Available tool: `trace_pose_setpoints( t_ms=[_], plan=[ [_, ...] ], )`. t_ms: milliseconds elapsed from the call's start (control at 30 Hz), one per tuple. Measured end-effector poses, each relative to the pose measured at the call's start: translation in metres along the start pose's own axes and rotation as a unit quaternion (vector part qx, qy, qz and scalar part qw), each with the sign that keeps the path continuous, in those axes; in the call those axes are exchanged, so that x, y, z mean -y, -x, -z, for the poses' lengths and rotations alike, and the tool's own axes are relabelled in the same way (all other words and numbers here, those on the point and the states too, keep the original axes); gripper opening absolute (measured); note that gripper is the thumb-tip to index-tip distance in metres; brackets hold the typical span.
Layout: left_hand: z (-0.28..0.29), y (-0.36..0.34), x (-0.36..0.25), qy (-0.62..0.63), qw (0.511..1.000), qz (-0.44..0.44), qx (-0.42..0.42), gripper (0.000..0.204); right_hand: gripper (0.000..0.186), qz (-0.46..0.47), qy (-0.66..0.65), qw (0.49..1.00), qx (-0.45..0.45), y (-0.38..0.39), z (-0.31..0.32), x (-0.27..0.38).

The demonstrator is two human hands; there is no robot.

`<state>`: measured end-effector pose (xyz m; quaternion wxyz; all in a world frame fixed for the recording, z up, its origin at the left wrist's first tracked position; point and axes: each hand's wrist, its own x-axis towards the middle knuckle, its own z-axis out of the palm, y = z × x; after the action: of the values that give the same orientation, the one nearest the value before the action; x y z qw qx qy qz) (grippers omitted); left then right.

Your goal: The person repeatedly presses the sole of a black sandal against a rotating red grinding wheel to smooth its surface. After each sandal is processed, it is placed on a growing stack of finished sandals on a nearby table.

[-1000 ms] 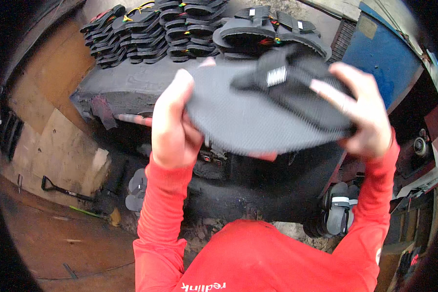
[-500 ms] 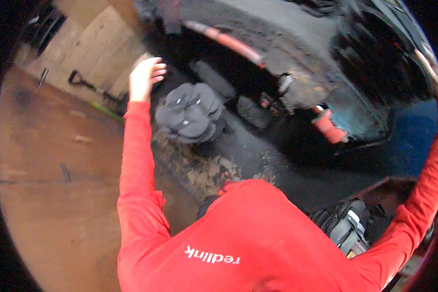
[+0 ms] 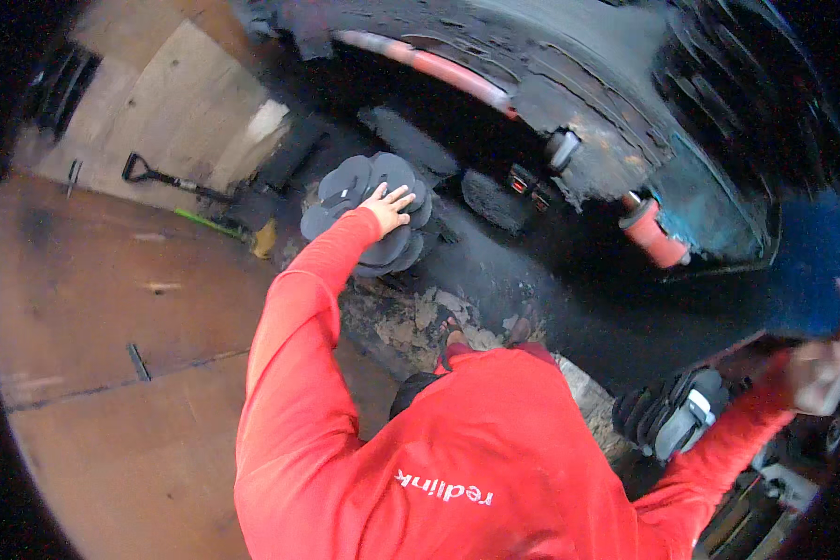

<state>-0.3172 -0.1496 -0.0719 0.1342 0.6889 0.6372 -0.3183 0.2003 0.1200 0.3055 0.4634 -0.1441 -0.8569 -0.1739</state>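
The fingers of the left hand (image 3: 387,207) are spread flat and loose on top of a heap of dark grey sandal soles (image 3: 369,213), pressing on the pile rather than gripping any one piece. The heap lies low on the dirty floor, just in front of a big black machine (image 3: 551,84) and beside a patch of crumbled debris (image 3: 411,322). The red sleeve (image 3: 289,327) runs from that hand back down to the person's red shirt. The right hand (image 3: 817,373) is far out at the right edge, blurred; whether its fingers are clenched or loose cannot be told. Near it, below the arm, sits a stack of black strapped sandals (image 3: 672,411). A red and orange roller (image 3: 651,233) juts from the machine next to a blue-green panel (image 3: 709,201). To the left, on the brown wooden floor (image 3: 112,308), a small black-handled shovel (image 3: 163,177) lies near a green stick (image 3: 205,222).
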Motion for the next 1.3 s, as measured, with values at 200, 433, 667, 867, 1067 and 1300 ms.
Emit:
trace_pose_setpoints(
  t_ms=[200,433,667,867,1067,1300],
  plan=[
    [0.016,0.003,0.011,0.105,0.993,-0.053,0.011,0.051,0.022,-0.372,-0.341,0.786,0.356,0.203,-0.114,0.156],
    [0.018,-0.009,-0.038,-0.150,0.970,-0.166,0.090,0.064,0.049,-0.173,-0.314,0.841,0.406,0.283,-0.142,0.211],
    [0.148,-0.011,-0.132,0.368,0.886,-0.049,-0.278,0.040,0.119,-0.371,-0.437,0.744,0.343,0.265,-0.170,0.234],
    [0.219,-0.040,-0.256,0.769,0.539,0.002,-0.345,0.041,0.096,-0.340,-0.129,0.868,0.337,0.270,-0.172,0.186],
    [0.250,-0.056,-0.272,0.688,0.593,-0.005,-0.419,0.043,0.083,-0.390,-0.277,0.855,0.202,0.266,-0.189,0.164],
    [0.275,-0.074,-0.261,0.612,0.681,0.054,-0.399,0.031,0.084,-0.417,-0.374,0.795,0.233,0.257,-0.190,0.148]
  ],
)
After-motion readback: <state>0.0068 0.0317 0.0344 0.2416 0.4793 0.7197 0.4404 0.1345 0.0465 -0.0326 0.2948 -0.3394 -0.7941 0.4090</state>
